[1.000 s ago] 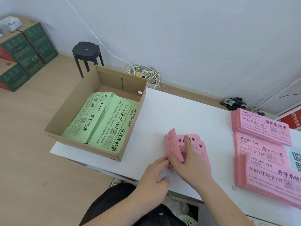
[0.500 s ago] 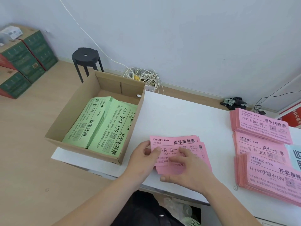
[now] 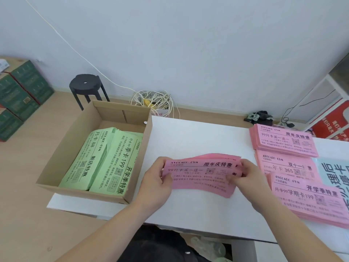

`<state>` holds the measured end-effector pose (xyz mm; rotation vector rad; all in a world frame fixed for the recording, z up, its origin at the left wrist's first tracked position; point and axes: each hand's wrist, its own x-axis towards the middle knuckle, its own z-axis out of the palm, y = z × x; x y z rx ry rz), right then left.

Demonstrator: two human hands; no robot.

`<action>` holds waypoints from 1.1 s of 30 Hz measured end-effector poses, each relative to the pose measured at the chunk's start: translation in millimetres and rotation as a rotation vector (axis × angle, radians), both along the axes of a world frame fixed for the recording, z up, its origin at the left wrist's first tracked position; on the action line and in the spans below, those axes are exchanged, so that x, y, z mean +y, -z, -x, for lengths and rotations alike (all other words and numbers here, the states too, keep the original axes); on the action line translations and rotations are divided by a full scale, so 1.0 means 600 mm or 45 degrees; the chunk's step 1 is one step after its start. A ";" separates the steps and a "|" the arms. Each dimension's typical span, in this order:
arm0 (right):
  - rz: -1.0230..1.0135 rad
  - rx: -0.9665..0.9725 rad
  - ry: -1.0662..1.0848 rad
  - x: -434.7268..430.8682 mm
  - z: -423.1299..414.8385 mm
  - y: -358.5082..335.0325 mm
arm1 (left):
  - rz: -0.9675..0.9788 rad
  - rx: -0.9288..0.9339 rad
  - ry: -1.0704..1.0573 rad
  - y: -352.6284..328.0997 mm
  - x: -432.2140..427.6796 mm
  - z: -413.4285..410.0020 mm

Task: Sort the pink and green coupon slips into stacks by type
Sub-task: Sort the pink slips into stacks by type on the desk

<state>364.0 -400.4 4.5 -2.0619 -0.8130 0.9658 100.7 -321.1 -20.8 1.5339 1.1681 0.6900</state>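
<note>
A small bundle of pink coupon slips is held just above the white table, printed side up. My left hand grips its left end and my right hand grips its right end. Three stacks of pink slips lie at the right: a far stack, a middle stack and a near stack. Two stacks of green slips lie side by side in an open cardboard box at the table's left end.
A light blue sheet overlaps the pink stacks at the far right. On the floor stand a black stool, a tangle of white cable and green cartons at the left. A red box sits behind the table.
The pink bundle was on edge, then laid flat. Now both hands have moved apart to its ends and lifted it slightly, shifting it right of the box.
</note>
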 end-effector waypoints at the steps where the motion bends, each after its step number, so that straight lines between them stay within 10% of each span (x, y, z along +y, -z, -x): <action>1: -0.079 -0.030 0.018 0.000 -0.001 -0.009 | -0.004 -0.014 -0.001 -0.003 0.006 0.000; 33: -0.463 -0.538 -0.109 -0.005 0.026 0.073 | -0.682 0.288 0.218 0.031 0.021 -0.036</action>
